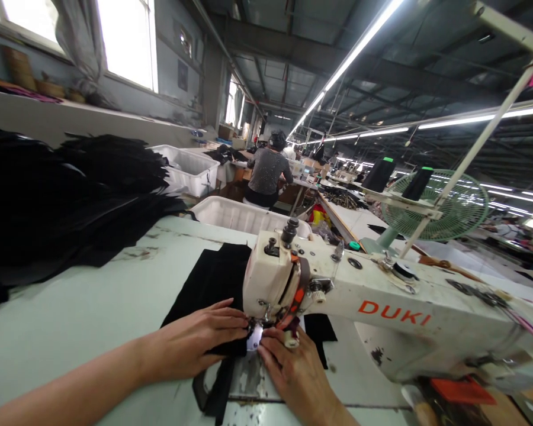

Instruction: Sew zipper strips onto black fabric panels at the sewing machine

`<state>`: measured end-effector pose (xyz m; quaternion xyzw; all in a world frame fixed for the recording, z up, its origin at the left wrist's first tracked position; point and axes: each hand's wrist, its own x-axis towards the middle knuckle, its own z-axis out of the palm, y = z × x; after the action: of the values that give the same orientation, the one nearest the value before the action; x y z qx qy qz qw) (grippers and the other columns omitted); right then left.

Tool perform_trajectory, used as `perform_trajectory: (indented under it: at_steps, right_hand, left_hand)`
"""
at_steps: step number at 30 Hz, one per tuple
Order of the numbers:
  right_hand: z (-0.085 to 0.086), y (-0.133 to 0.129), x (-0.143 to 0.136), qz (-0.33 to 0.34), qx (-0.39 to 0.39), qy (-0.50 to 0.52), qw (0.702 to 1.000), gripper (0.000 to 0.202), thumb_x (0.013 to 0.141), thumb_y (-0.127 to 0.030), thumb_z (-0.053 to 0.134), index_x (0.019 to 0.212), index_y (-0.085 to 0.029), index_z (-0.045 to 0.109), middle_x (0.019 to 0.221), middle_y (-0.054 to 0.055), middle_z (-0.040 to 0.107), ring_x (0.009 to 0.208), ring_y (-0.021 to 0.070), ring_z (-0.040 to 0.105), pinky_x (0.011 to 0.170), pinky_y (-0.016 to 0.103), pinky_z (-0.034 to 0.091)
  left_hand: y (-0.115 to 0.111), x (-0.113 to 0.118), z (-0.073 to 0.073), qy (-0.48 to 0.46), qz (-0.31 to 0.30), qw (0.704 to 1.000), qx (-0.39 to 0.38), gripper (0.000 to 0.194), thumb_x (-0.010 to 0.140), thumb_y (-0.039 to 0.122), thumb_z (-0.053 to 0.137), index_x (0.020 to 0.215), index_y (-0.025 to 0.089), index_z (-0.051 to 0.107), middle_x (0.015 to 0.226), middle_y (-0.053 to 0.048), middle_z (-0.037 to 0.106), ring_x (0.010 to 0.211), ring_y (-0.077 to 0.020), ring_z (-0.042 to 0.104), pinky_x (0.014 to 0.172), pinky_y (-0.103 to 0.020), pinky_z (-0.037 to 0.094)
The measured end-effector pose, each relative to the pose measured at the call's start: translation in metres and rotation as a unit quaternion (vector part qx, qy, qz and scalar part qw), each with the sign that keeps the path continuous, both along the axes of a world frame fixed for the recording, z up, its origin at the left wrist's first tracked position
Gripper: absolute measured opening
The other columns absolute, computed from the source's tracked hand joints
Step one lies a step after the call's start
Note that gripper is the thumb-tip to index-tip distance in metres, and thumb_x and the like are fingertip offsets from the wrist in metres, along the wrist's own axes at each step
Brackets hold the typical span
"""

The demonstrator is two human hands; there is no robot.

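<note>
Pressing black fabric (213,278) flat under the sewing machine (337,290) with left hand (199,343) spread; right hand (297,373) spread alongside, fingertips touching cloth.

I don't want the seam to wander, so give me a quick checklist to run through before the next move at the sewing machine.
1. Left hand flat on the black fabric piece: ok.
2. Right hand on the fabric in front of the needle area: ok.
3. Fingertips clear of the needle: cannot tell, both hands sit very close and the needle is hidden by the sewing machine head.
4. Fabric lying flat behind the machine head: ok, no bunching visible.
5. Work light on at the needle: ok, bright spot visible.
6. Thread routed correctly: cannot tell.
</note>
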<state>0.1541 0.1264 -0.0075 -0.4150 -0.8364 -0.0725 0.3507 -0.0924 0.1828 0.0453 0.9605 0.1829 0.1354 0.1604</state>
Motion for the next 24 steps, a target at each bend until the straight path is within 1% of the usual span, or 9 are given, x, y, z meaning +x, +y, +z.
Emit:
perform_trajectory:
  at_steps: [3, 8, 10, 13, 15, 18, 20, 22, 24]
  right_hand:
    - [0.000, 0.000, 0.001, 0.002, -0.003, 0.002, 1.000, 0.013, 0.098, -0.019, 0.054, 0.099, -0.024, 0.065, 0.095, 0.002, 0.072, 0.088, 0.0227, 0.067, 0.090, 0.040, 0.054]
    - [0.002, 0.000, 0.000, 0.002, 0.008, 0.010, 1.000, 0.013, 0.099, -0.021, 0.053, 0.095, -0.024, 0.065, 0.094, 0.002, 0.071, 0.089, 0.0241, 0.067, 0.088, 0.041, 0.053]
    - [0.003, -0.001, -0.001, 0.005, 0.015, 0.010, 1.000, 0.016, 0.100, -0.023, 0.051, 0.093, -0.024, 0.065, 0.093, 0.003, 0.071, 0.089, 0.0242, 0.067, 0.088, 0.041, 0.052]
    - [0.007, -0.003, -0.002, 0.003, 0.016, 0.009, 1.000, 0.023, 0.103, -0.027, 0.048, 0.089, -0.023, 0.065, 0.089, 0.003, 0.070, 0.087, 0.0237, 0.066, 0.088, 0.042, 0.051]
    - [0.011, -0.005, 0.000, -0.002, 0.019, 0.010, 1.000, 0.026, 0.104, -0.029, 0.047, 0.088, -0.023, 0.066, 0.086, 0.004, 0.070, 0.084, 0.0229, 0.065, 0.086, 0.041, 0.051]
    - [0.017, -0.009, 0.007, -0.018, 0.026, -0.005, 1.000, 0.030, 0.105, -0.029, 0.046, 0.085, -0.021, 0.067, 0.080, 0.004, 0.067, 0.078, 0.0229, 0.063, 0.075, 0.039, 0.051]
    - [0.018, -0.016, 0.013, -0.029, 0.020, -0.007, 0.999, 0.033, 0.105, -0.028, 0.044, 0.082, -0.020, 0.066, 0.075, 0.004, 0.065, 0.074, 0.0232, 0.061, 0.070, 0.039, 0.050]
    - [0.017, -0.028, 0.017, -0.035, 0.012, 0.005, 0.999, 0.031, 0.105, -0.026, 0.045, 0.082, -0.020, 0.065, 0.075, 0.005, 0.065, 0.073, 0.0231, 0.060, 0.069, 0.039, 0.050]
    - [0.015, -0.044, 0.014, -0.034, 0.005, 0.017, 0.999, 0.025, 0.104, -0.024, 0.048, 0.085, -0.020, 0.064, 0.079, 0.005, 0.065, 0.075, 0.0227, 0.060, 0.069, 0.038, 0.050]
  left_hand:
    - [-0.002, 0.000, 0.000, -0.009, 0.008, 1.000, -0.025, 0.052, 0.088, 0.009, 0.063, 0.138, 0.021, 0.058, 0.138, -0.008, 0.061, 0.133, -0.0249, 0.052, 0.121, -0.048, 0.026]
    - [-0.004, -0.001, -0.002, -0.011, 0.033, 0.999, -0.025, 0.052, 0.086, 0.013, 0.066, 0.137, 0.021, 0.058, 0.139, -0.010, 0.060, 0.134, -0.0257, 0.051, 0.121, -0.050, 0.026]
    - [-0.001, -0.002, -0.004, -0.002, 0.057, 0.998, -0.021, 0.056, 0.087, 0.024, 0.070, 0.141, 0.021, 0.054, 0.147, -0.013, 0.051, 0.140, -0.0293, 0.043, 0.121, -0.056, 0.020]
    - [0.001, -0.006, -0.006, 0.037, 0.089, 0.995, -0.011, 0.077, 0.088, 0.042, 0.071, 0.153, 0.022, 0.036, 0.158, -0.015, 0.033, 0.146, -0.0335, 0.029, 0.118, -0.065, 0.009]
    - [-0.004, -0.014, -0.006, 0.065, 0.103, 0.993, -0.006, 0.082, 0.089, 0.052, 0.068, 0.156, 0.023, 0.029, 0.159, -0.015, 0.028, 0.147, -0.0348, 0.026, 0.116, -0.068, 0.008]
    - [-0.031, -0.036, -0.008, 0.100, 0.140, 0.985, 0.002, 0.084, 0.089, 0.063, 0.062, 0.156, 0.022, 0.030, 0.159, -0.018, 0.027, 0.146, -0.0403, 0.027, 0.113, -0.073, 0.016]
    - [-0.061, -0.058, -0.013, 0.120, 0.163, 0.979, 0.023, 0.082, 0.090, 0.066, 0.059, 0.156, 0.027, 0.030, 0.158, -0.016, 0.031, 0.142, -0.0441, 0.033, 0.109, -0.072, 0.029]
    - [-0.090, -0.084, -0.019, 0.126, 0.159, 0.978, 0.050, 0.072, 0.092, 0.060, 0.059, 0.154, 0.035, 0.033, 0.153, -0.010, 0.044, 0.136, -0.0427, 0.044, 0.104, -0.062, 0.045]
    - [-0.111, -0.108, -0.025, 0.104, 0.160, 0.980, 0.062, 0.057, 0.096, 0.049, 0.058, 0.150, 0.042, 0.040, 0.143, -0.004, 0.056, 0.126, -0.0347, 0.057, 0.099, -0.046, 0.056]
